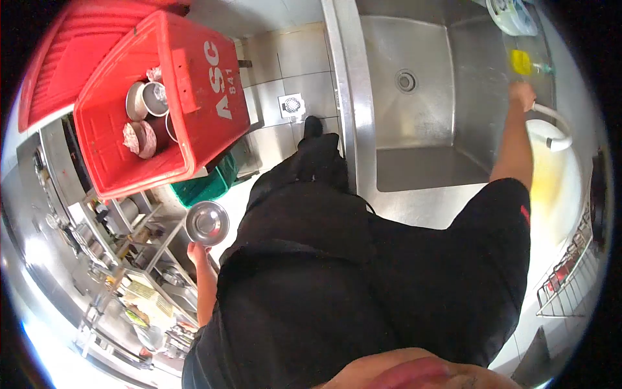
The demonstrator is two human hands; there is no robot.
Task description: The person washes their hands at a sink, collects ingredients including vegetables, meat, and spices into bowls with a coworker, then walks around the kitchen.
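My left hand (198,253) is closed on the rim of a round stainless steel bowl (207,223), held out at my left side. The bowl's shiny inside faces up and looks empty. My right hand (522,94) reaches over the far right side of the steel sink (408,123), its fingers curled. Beside it, the end of a white curved tube (556,120) meets the hand. Whether the fingers grip this tube or something smaller cannot be made out. Just beyond the fingers lies a yellow sponge-like item (520,62).
A red crate (223,84) marked ASC 841 holds several metal tins. Below it sits a green crate (210,181). Metal shelves (146,243) with kitchenware stand at my left. A floor drain (292,105) lies ahead, and a wire rack (567,285) is at the right.
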